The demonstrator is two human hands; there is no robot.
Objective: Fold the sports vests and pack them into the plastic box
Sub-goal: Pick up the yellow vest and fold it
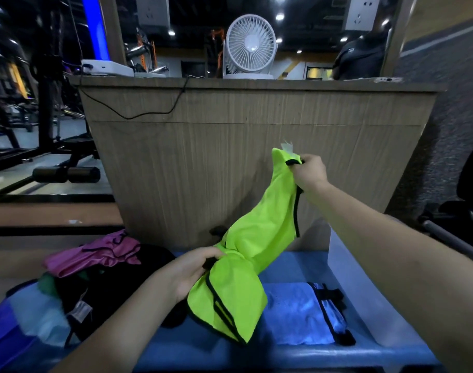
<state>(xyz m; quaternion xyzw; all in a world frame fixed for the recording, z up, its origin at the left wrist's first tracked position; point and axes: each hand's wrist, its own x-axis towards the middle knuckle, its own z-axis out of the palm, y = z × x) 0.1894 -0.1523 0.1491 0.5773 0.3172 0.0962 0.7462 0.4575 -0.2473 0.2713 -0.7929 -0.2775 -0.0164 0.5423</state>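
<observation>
Left hand [195, 273] grips the neon vest [246, 243] at its bunched middle; right hand [309, 172] pinches a raised strap. Folded blue vest [297, 316] lies below the hands. Pull the hands apart to flatten fabric before folding.

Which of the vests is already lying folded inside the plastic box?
The blue vest: it lies folded flat in the box; the green vest is held up.
</observation>
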